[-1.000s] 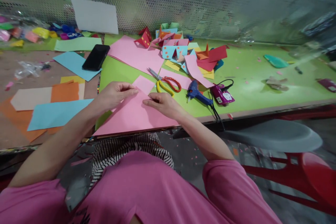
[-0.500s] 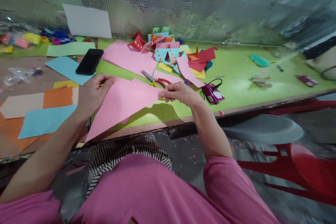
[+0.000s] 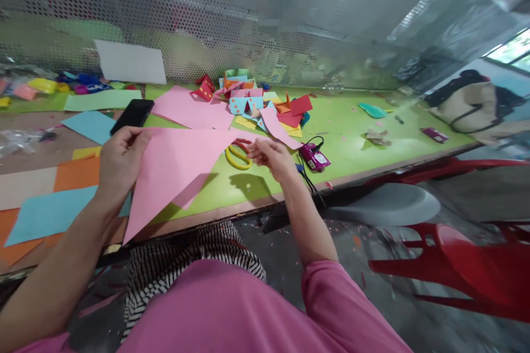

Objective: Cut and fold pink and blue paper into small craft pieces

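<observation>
My left hand (image 3: 120,162) pinches the upper left part of a pink paper sheet (image 3: 174,162) between thumb and fingers. The sheet slants over the table's front edge, one pointed corner hanging low. My right hand (image 3: 269,155) is off the sheet, its fingers loosely bent and apart, right beside the scissors (image 3: 238,159) with red and yellow handles. Whether a fingertip touches the red handle I cannot tell. The sheet covers the scissors' blades. A narrow pink strip (image 3: 278,128) lies just behind my right hand.
Pink sheets (image 3: 190,107) and folded coloured paper pieces (image 3: 248,103) lie at the back. A black phone (image 3: 131,115) and blue paper (image 3: 53,215) are at left. A purple device (image 3: 314,157) with a cable sits right. Red chairs (image 3: 459,253) stand at the table's front right.
My right hand has let go of the pink sheet's right corner and sits by the scissors' handles. My left hand keeps its hold. The view has turned slightly right.
</observation>
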The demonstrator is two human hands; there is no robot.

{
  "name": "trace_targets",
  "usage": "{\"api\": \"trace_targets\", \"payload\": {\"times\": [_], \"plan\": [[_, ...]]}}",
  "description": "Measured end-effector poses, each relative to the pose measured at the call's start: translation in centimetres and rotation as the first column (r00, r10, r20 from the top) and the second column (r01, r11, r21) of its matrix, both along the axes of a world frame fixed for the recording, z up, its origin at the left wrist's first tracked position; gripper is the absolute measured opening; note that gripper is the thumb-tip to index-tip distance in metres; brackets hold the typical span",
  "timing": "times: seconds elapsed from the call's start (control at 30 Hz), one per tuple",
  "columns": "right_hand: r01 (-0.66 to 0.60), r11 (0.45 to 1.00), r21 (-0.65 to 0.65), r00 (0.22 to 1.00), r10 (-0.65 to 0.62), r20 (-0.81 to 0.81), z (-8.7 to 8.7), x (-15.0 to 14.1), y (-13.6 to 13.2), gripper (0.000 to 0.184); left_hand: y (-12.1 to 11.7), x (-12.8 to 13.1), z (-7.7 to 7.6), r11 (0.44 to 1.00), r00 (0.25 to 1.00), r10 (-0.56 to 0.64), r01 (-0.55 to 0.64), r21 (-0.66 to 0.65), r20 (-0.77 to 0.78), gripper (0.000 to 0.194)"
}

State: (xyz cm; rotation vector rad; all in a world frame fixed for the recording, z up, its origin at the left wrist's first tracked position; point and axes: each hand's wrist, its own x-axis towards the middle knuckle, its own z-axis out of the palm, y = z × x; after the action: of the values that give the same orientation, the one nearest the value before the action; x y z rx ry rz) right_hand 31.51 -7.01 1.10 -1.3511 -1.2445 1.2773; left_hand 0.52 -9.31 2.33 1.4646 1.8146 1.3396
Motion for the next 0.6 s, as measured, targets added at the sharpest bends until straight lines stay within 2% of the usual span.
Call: {"api": "trace_targets", "payload": {"times": [0.1,0.17,0.27,0.33,0.43,0.5,0.53,0.6], "plan": [[-0.283,0.952,-0.116,0.959,0.278,-0.059,-0.7,-3.8,-1.5,0.056,0.1,0.5,0.2,0.997,0.998,-0.055,0.054,0.049,0.034,0.021],[-0.361,0.926,-0.108,0.932,0.36,-0.03,-1.2,-6.4,-2.3,0.057,-0.1,1.0,0.3,0.995,0.996,-0.078,0.076,0.07,0.033,0.021],[-0.284,0.958,-0.048,0.958,0.285,0.025,-1.5,-8.7,-2.8,0.059,-0.4,1.4,0.3,0.992,0.995,-0.078,0.07,0.109,0.067,0.021],[-0.259,0.965,-0.047,0.966,0.26,0.009,-1.4,-9.2,-2.8,0.058,-0.3,1.3,0.2,0.991,0.983,-0.079,0.059,0.123,0.165,0.021],[-0.271,0.96,-0.066,0.963,0.27,-0.021,-1.1,-9.0,-2.8,0.055,0.0,1.0,0.1,0.996,0.911,-0.074,0.049,0.072,0.405,0.016],[-0.24,0.969,-0.062,0.971,0.239,-0.019,-0.8,-8.6,-2.7,0.054,0.1,0.9,-0.1,0.995,0.852,-0.089,0.101,0.005,0.516,0.02],[-0.214,0.976,-0.05,0.977,0.214,-0.015,-0.7,-8.4,-2.6,0.054,0.0,0.9,-0.3,0.987,0.847,-0.117,0.158,-0.036,0.518,0.026],[-0.168,0.986,-0.009,0.986,0.168,-0.006,-0.4,-8.1,-2.4,0.055,-0.6,1.0,-0.7,0.941,0.909,-0.241,0.305,-0.148,0.342,0.043]]}}
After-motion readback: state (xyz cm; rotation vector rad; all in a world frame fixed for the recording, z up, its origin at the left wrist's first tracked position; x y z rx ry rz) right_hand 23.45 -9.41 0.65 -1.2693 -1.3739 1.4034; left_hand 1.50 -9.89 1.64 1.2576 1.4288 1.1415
